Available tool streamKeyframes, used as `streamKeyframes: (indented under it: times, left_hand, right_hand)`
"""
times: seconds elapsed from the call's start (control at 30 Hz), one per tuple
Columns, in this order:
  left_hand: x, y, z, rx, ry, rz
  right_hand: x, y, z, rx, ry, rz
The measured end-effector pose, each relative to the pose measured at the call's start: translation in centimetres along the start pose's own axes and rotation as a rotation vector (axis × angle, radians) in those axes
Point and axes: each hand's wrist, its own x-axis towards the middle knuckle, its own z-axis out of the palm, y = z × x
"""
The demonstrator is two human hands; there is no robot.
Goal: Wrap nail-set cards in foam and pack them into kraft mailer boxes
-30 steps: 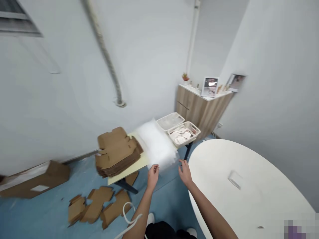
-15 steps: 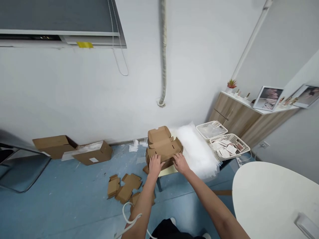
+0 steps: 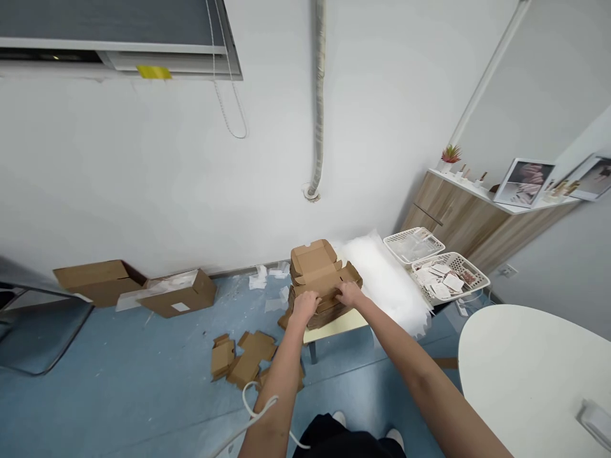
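On the table (image 3: 337, 326), there's your stack of folded cardboard mailers (image 3: 319, 280), right beside the white packing film (image 3: 386, 283)! Your left hand (image 3: 305, 305) and right hand (image 3: 351, 294) are on it, fingers (image 3: 340, 291) gripping the stack!

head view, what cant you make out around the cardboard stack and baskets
All in the head view:
- front of the cardboard box stack: covered by the left hand and right hand
- number of boxes in it: edges too small to count
- paper pieces in the white basket: too small to read
- pale tabletop: partly hidden under the white film
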Motion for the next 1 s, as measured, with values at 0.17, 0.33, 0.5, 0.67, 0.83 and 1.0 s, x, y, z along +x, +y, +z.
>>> streamKeyframes:
  times: [0.17,0.33,0.5,0.67,0.83,1.0]
  left_hand:
    - [-0.6,1.1,-2.7,0.078,0.158,0.118]
    - [-2.0,2.5,-5.8,0.067,0.347,0.176]
    - [-2.9,6.6,-7.0,-0.039,0.475,0.252]
    - [-1.9,14.7,-5.0,-0.129,0.461,0.540]
    - [-1.3,25.9,1.8,-0.171,0.277,0.892]
    - [-4.3,35.8,12.2,-0.101,0.001,1.143]
  right_hand:
    - [0.6,-0.3,-1.2,-0.087,0.107,-0.074]
    - [0.0,0.6,-4.0,-0.106,0.275,-0.205]
    - [-3.7,3.6,-7.3,-0.038,0.492,-0.235]
    - [-12.7,9.8,-8.7,-0.039,0.608,-0.030]
    - [-26.6,16.2,-5.9,-0.114,0.599,0.309]
    - [-40.6,19.2,2.6,-0.132,0.532,0.675]
